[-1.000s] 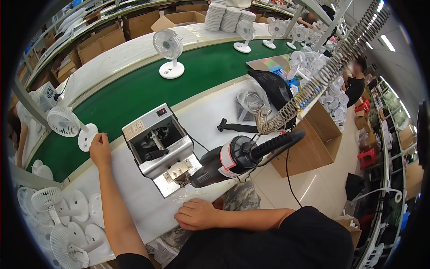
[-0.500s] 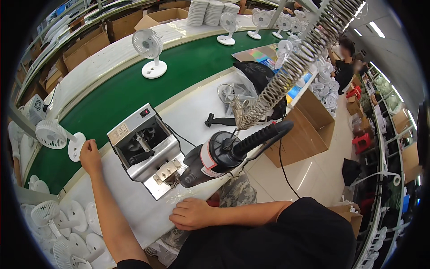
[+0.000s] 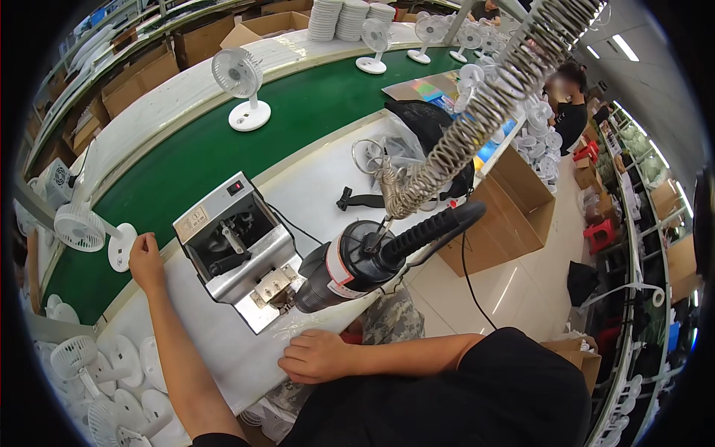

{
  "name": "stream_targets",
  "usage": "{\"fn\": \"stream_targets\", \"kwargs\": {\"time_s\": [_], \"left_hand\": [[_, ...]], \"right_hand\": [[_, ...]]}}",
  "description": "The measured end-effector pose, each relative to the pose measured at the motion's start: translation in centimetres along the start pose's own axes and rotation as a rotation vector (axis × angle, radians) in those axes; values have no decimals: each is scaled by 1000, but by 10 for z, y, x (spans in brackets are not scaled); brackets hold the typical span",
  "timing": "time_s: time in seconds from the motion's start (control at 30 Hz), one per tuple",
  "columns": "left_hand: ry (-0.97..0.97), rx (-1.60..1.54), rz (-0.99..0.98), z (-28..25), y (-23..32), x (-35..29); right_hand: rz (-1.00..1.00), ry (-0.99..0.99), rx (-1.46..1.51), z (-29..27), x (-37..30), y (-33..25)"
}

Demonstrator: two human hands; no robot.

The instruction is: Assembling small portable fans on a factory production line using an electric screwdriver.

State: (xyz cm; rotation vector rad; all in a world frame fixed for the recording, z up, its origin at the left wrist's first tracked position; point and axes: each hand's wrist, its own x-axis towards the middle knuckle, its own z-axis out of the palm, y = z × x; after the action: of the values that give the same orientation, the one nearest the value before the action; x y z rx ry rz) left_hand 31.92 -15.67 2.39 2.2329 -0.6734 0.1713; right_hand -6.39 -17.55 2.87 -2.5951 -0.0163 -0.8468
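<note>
My left hand [image 3: 147, 261] lies at the edge of the green conveyor belt, right against the round base of a small white desk fan [image 3: 121, 247]. Its fingers are curled, and what they hold, if anything, is hidden. My right hand [image 3: 316, 356] rests loosely closed at the near edge of the white worktable [image 3: 216, 350], with nothing visible in it. Between the hands stands a metal bench machine [image 3: 237, 242] with an open top and a lit red switch. A black, cylindrical power tool [image 3: 350, 261] hangs from a coiled spring [image 3: 491, 104], its tip beside the machine's front block.
Further white fans [image 3: 248, 112] stand along the curved conveyor [image 3: 179, 160]. Several fans [image 3: 74, 357] crowd the lower left. A black strap [image 3: 365, 201] lies behind the tool. An open cardboard box [image 3: 514, 216] sits to the right. Another person [image 3: 570, 112] is at the far right.
The whole view has shifted slightly, so things appear a little further left. Both hands keep their places, and the far person's head has turned or moved a little.
</note>
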Motion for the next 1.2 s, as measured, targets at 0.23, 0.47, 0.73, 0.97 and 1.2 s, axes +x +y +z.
{"fn": "stream_targets", "kwargs": {"time_s": [0.23,0.47,0.73,0.97,1.2], "left_hand": [[2,-19,16,1,-5,1],[7,-10,32,2,-6,5],[57,63,27,10,-13,-3],[-105,16,213,2,43,-24],[-282,-27,617,52,121,31]], "right_hand": [[19,3,-1,1,0,-3],[23,-2,-1,5,-2,-1],[-13,-24,39,2,-3,-8],[6,-28,-49,-4,-6,-4],[7,-93,-84,-12,-9,-1]]}}
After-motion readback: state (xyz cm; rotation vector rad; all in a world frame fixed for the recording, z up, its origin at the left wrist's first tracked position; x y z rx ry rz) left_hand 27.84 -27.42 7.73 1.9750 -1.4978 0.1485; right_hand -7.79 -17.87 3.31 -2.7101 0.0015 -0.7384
